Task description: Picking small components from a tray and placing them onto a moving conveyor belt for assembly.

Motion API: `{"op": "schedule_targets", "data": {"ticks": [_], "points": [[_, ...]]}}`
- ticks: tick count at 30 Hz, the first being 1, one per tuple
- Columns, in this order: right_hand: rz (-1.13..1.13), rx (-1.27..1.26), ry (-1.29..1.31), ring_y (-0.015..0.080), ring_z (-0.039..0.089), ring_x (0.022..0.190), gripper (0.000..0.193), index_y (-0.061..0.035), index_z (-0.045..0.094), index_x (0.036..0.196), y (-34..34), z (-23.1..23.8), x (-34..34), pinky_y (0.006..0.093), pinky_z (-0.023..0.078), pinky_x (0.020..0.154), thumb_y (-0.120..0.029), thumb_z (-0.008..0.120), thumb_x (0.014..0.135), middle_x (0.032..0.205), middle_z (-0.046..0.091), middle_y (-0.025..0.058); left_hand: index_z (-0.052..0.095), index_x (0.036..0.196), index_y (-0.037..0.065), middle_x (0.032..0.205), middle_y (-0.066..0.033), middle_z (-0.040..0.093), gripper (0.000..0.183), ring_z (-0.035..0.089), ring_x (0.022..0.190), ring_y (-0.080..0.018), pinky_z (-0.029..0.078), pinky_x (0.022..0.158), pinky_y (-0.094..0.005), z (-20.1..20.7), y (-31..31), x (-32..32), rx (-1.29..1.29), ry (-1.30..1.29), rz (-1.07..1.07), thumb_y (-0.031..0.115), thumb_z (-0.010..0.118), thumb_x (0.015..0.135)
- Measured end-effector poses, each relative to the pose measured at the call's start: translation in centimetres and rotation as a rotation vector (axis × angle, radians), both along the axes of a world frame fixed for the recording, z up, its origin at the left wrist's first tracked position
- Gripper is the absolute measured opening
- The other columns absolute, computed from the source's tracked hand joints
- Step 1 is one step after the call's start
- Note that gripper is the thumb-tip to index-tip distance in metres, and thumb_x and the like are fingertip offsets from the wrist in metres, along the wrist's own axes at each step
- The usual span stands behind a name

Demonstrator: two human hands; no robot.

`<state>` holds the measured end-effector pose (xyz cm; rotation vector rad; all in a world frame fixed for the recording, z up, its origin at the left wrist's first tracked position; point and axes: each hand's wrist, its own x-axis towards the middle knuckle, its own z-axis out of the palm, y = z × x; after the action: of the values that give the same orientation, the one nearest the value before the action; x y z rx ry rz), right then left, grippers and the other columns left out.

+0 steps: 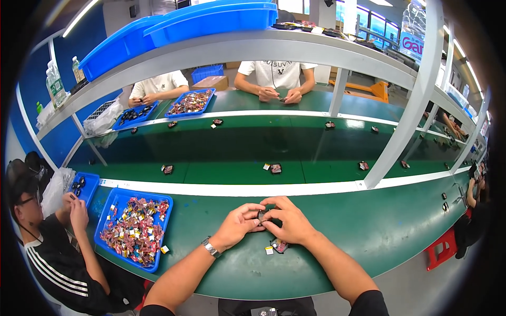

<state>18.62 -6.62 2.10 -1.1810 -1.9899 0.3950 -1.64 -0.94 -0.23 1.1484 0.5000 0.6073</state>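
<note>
Over the green worktop, my left hand [235, 227] and my right hand [291, 222] meet with fingers bent round a small dark plastic part [261, 215]. Both hands pinch it, and the fingers cover much of it, so its exact kind cannot be made out. Just below my right wrist a small dark housing with a pinkish circuit board [280, 246] lies on the worktop. Attached or lying next to it is a white and yellow tag [269, 250]. Left of my left forearm, a blue tray [169, 221] holds a heap of small pinkish boards with similar tags.
Beyond a white rail [226, 189], a green conveyor belt [232, 171] carries scattered dark housings. A grey shelf post [408, 100] rises at the right, under a shelf bearing blue bins [211, 23]. A co-worker [58, 247] sits at the left beside a smaller blue tray [94, 190]; others work opposite.
</note>
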Motion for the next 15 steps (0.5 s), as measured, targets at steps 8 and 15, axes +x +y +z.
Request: {"op": "schedule_targets", "data": {"ticks": [8,15], "points": [[-0.082,0.009,0.06,0.0275,0.055,0.116,0.012,-0.0072,0.072,0.093,-0.5,-0.4,-0.7,0.0367,0.051,0.091,-0.011,0.071,0.082,0.122,0.061,0.0074,0.047,0.131,0.003,0.126,-0.0117,0.058,0.034,0.06,0.115,-0.0191,0.053,0.1,-0.0363,-0.2,-0.1,0.1,-0.005,-0.007,0.023,-0.004,0.049,0.097],[-0.114,0.078,0.106,0.0269,0.056,0.114,0.013,-0.0068,0.072,0.095,-0.4,-1.2,-1.5,0.0364,0.052,0.088,-0.009,0.071,0.082,0.121,0.062,0.0059,0.046,0.133,0.002,0.127,-0.014,0.058,0.034,0.059,0.118,-0.0202,0.052,0.102,-0.0362,-0.3,0.1,0.0,-0.06,-0.03,0.025,-0.002,0.045,0.099]]}}
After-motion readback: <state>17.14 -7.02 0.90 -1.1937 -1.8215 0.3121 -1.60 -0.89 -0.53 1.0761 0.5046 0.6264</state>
